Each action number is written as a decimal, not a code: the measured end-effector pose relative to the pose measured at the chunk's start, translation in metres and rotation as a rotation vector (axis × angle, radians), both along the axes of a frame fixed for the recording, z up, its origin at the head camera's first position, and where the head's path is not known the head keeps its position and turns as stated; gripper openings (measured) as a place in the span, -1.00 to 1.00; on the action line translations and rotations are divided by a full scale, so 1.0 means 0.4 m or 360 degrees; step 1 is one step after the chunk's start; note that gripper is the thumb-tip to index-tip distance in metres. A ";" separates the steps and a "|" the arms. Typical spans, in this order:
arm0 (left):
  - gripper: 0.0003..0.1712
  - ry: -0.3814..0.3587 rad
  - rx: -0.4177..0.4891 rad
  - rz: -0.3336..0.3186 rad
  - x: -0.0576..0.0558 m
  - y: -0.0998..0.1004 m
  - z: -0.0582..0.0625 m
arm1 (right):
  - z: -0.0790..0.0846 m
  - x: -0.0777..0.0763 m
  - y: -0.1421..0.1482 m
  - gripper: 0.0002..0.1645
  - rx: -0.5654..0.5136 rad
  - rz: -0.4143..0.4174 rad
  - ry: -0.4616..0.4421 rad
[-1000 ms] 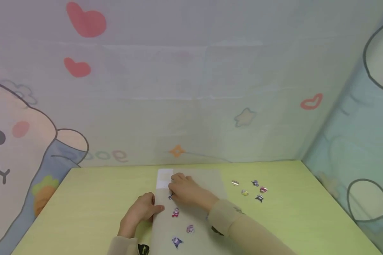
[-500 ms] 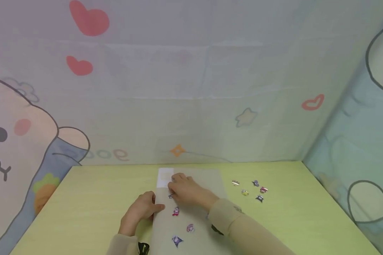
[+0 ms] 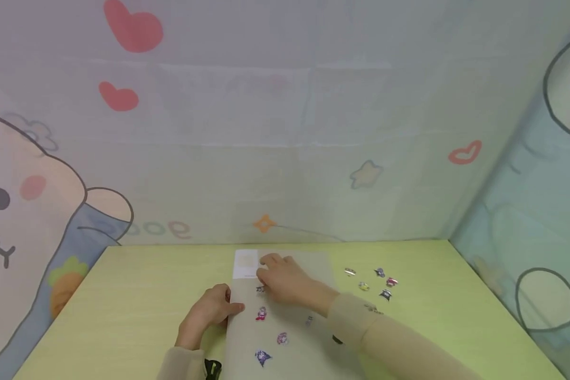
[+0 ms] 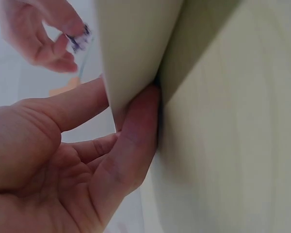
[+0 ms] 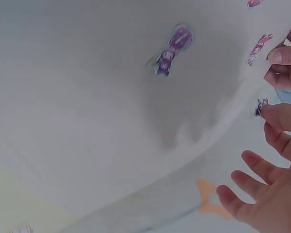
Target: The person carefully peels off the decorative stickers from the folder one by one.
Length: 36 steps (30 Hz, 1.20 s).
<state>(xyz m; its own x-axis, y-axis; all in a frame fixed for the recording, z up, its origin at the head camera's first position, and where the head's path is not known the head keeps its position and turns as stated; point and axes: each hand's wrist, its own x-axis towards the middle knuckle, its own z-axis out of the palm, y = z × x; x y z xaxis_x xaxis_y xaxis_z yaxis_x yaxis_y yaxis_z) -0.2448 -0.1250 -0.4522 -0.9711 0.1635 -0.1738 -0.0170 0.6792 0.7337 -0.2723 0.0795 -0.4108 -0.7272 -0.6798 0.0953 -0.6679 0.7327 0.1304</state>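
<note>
A large beige sheet [image 3: 294,359] with a white corner patch [image 3: 245,264] lies toward me, cartoon stickers scattered over it. My left hand [image 3: 212,307] grips its left edge; in the left wrist view the thumb is on the face and a finger [image 4: 141,116] sits underneath, against the table. Above the upper part of the sheet, my right hand [image 3: 285,279] pinches a small dark-and-white cartoon sticker [image 5: 260,108] between thumb and forefinger, its other fingers spread. Nearby on the sheet are a red-and-purple sticker [image 3: 261,314], a pink one [image 3: 282,338] and a purple one [image 3: 262,357].
Several loose stickers [image 3: 386,294] lie on the yellow-green table [image 3: 432,316] right of the sheet. Behind the table stands a pale printed cloth [image 3: 285,184]. My right sleeve [image 3: 356,319] crosses over the sheet's right side.
My right hand has lifted slightly and shifted right with the sticker in its fingertips. Its sleeve has moved right too, uncovering another sticker on the sheet. The left hand keeps its hold.
</note>
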 end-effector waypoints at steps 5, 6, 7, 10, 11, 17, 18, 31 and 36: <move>-0.69 -0.0005 0.0020 -0.0001 0.003 0.000 -0.002 | 0.027 0.037 0.052 -0.94 -0.0032 -0.0021 0.0095; -0.69 -0.0008 0.0029 -0.0006 0.005 0.001 -0.003 | 0.028 0.045 0.071 -0.95 -0.0055 -0.0020 0.0112; -0.69 -0.0012 0.0037 -0.0010 0.006 0.004 -0.004 | 0.027 0.052 0.094 -0.95 -0.0079 -0.0018 0.0128; -0.69 -0.0009 0.0024 -0.0020 0.009 0.009 -0.006 | 0.027 0.074 0.173 -0.96 -0.0167 -0.0014 0.0153; -0.68 -0.0005 0.0018 -0.0022 0.010 0.009 -0.005 | 0.025 0.078 0.199 -0.95 -0.0191 -0.0021 0.0158; -0.67 0.0035 -0.0043 -0.0012 0.008 0.007 0.004 | 0.012 0.097 0.345 -0.84 -0.0257 -0.0161 0.0161; -0.67 0.0043 -0.0050 -0.0015 0.008 0.007 0.004 | 0.008 0.100 0.368 -0.79 -0.0265 -0.0186 0.0154; -0.68 0.0008 -0.0029 0.0004 0.006 0.010 -0.006 | -0.029 0.092 0.607 -0.70 -0.0397 -0.0493 0.0009; -0.67 0.0016 -0.0037 0.0012 0.007 0.009 -0.006 | -0.050 0.083 0.668 -0.77 -0.0411 -0.0673 -0.0159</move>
<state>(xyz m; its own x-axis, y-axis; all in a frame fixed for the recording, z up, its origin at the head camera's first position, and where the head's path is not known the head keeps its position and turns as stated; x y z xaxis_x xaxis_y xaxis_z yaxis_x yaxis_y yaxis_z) -0.2420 -0.1215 -0.4545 -0.9741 0.1522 -0.1674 -0.0147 0.6959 0.7180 -0.2392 0.3467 -0.4308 -0.9479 -0.2872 0.1376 -0.3057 0.9418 -0.1400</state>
